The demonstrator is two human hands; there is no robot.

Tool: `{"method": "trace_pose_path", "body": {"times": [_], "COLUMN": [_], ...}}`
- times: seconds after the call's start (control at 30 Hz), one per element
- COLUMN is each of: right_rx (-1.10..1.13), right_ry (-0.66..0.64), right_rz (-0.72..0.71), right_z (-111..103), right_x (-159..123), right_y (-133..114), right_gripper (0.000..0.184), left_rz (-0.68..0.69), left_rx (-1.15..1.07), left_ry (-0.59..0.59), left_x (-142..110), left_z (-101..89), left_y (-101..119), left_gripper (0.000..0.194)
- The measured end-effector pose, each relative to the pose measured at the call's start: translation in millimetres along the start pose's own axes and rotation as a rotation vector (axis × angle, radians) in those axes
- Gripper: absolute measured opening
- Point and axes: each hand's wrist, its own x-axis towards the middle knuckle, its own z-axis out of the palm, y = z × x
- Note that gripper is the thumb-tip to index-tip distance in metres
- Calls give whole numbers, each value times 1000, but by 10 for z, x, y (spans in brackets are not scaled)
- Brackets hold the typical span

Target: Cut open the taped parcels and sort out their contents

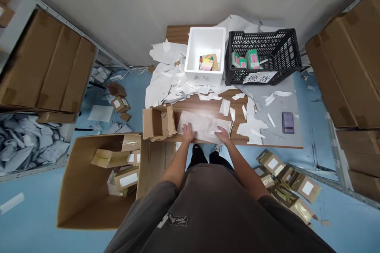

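Note:
A thin whitish sheet (199, 121), paper or foam packing, lies flat on the wooden table in front of me. My left hand (188, 132) rests on its near left part with the fingers spread. On the near right part lies my right hand (222, 135), fingers stretched out and apart. Just beyond that hand is a slim dark tool (230, 128), too small to name. An opened cardboard box (158, 123) stands at the table's left edge, beside the sheet, its flaps up.
Behind are a white bin (206, 78) and a black crate (264, 75) holding small boxes. Torn paper (166, 81) litters the table (196, 102). A large carton (89, 182) with parcels stands at left; more parcels (285, 182) lie on the floor at right. Shelves flank both sides.

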Motion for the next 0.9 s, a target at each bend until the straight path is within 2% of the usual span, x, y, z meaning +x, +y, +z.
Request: {"method": "trace_pose_path", "body": {"times": [0.1,0.2,0.27,0.37,0.47,0.57,0.67,0.73,0.83,0.9], "right_rx": [-267,-456,-512,-441,-317,-263,-82,76,205,193], "right_ry": [102,175,199,247,310,322,183,72,10,-27], "right_rz": [-69,-94,-59,-41,-126,-247,-376,-402,-393,-398], "right_z": [255,413,466,481,447,463,624,800,1094,1298], "right_x": [-138,-227,-235,-192,-164,-195,-260,-301,-319,-280], "right_y": [378,580,594,463,197,-193,-674,-1010,-1485,-1762], "right_gripper": [77,81,73,39,10,7,17,28,50,52], "left_rz": [4,85,136,189,243,358,518,565,548,543], "left_rx": [144,211,205,74,-67,-184,-389,-575,-761,-805], "left_ry": [5,30,18,-64,-102,-77,-93,-116,-166,-222], "left_x": [-155,-273,-305,-283,-230,-215,-245,-262,-252,-237], "left_z": [131,223,251,229,139,8,-166,-335,-698,-992], "left_y": [-254,-408,-460,-486,-431,-266,-64,10,-70,-248], "left_gripper": [104,93,82,56,29,23,23,23,33,40]}}
